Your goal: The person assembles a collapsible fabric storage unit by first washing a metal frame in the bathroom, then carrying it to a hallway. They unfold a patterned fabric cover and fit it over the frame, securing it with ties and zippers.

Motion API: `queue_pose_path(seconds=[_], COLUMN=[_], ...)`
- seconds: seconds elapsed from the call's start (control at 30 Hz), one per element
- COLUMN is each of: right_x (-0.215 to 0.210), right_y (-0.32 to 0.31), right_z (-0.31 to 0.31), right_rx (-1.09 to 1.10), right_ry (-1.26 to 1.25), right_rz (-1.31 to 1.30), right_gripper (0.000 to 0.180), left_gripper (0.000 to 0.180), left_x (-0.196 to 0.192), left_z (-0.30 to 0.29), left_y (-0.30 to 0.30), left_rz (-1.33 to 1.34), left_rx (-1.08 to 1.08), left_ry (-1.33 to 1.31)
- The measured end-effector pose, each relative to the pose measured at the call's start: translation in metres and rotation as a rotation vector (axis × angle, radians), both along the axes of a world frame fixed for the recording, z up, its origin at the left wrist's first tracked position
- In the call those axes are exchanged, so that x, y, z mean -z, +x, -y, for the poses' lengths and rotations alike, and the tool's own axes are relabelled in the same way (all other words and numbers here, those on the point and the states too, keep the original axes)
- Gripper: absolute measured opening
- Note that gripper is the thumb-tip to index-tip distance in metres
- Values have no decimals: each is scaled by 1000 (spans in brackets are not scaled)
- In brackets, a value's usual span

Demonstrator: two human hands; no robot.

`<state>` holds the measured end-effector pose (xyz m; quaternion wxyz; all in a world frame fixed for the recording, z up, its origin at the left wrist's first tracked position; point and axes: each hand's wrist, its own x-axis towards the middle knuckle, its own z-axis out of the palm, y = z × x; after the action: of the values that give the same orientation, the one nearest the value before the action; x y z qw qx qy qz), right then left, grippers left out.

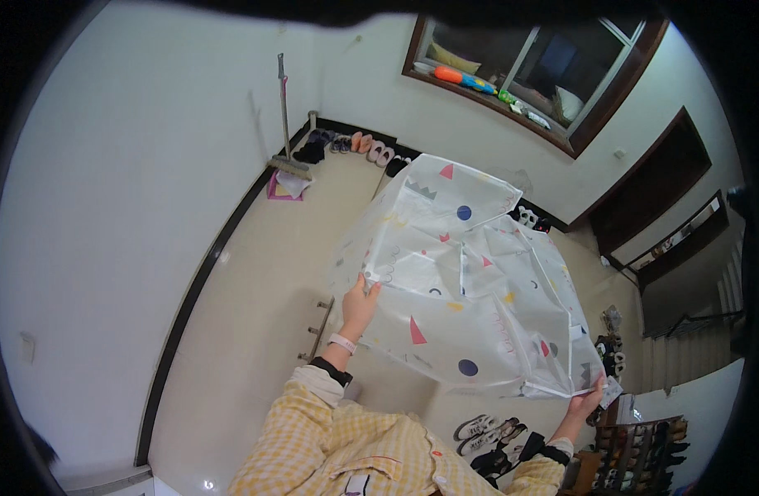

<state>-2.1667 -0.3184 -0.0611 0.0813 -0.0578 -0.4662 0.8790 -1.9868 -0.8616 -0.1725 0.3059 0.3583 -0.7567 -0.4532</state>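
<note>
A large, thin white plastic cover (446,322) printed with coloured triangles, dots and crowns spreads out in front of me. It looks boxy, with seams and creases, and hangs above the floor. My left hand (360,306) pinches its near left edge, wrist wearing a pink band and a black band. At the near right corner, my right hand (586,403) grips the cover beside a small white tag (611,390). Just left of the cover, part of a metal frame (317,329) shows; the rest is hidden behind the cover and my arm.
A broom (290,165) and pink dustpan (287,187) stand by the left wall. Shoes (361,142) line the back wall. More shoes (483,431) lie near my right arm, and a loaded shoe rack (640,455) stands at lower right. Toys sit on the window sill (495,99).
</note>
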Motion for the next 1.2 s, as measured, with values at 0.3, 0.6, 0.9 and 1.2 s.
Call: queue_pose_path(seconds=[0.3,0.6,0.9,1.2], right_x=[-14,-64,-143,-151], right_y=[-44,-86,-88,-126], right_z=[0,27,115,28], right_rx=[-84,-37,-110,-265], right_ry=[116,303,445,176], right_rz=[-42,-100,-247,-259], right_gripper=[36,30,26,23], left_gripper=[34,27,34,37], left_x=[-13,-5,32,24], left_z=[2,-11,-73,-112], left_y=[12,75,121,131], left_rz=[231,280,621,692], left_rx=[131,204,478,639], left_ry=[-69,60,250,601])
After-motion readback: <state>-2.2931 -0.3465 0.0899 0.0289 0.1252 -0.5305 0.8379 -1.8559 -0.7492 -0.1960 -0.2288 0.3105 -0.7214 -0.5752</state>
